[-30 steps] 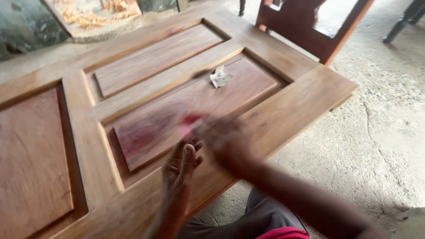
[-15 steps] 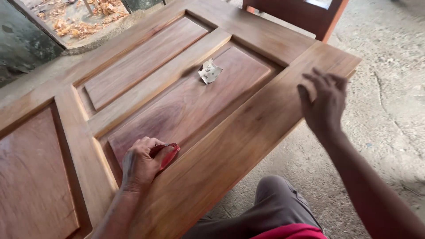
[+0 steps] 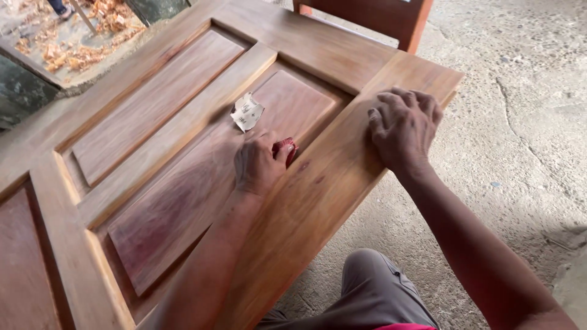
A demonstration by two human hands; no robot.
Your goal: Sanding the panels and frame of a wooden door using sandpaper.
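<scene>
A panelled wooden door [image 3: 318, 201] lies flat in front of me. My left hand [image 3: 260, 164] presses a small red pad [image 3: 285, 148] against the recessed panel, close to the inner edge of the door's side rail. My right hand [image 3: 402, 125] rests palm down, fingers spread, on that rail near the door's far corner and holds nothing. A crumpled scrap of pale sandpaper [image 3: 246, 112] lies on the same panel just beyond my left hand.
Rough concrete floor [image 3: 526, 122] runs along the right of the door. A red-brown wooden frame [image 3: 379, 15] stands past the door's far end. Wood shavings [image 3: 79, 43] lie on the ground at the upper left. My knee [image 3: 373, 287] is under the door's near edge.
My left hand has slid the red pad along the panel toward the far end. My right hand has come down from the air onto the side rail.
</scene>
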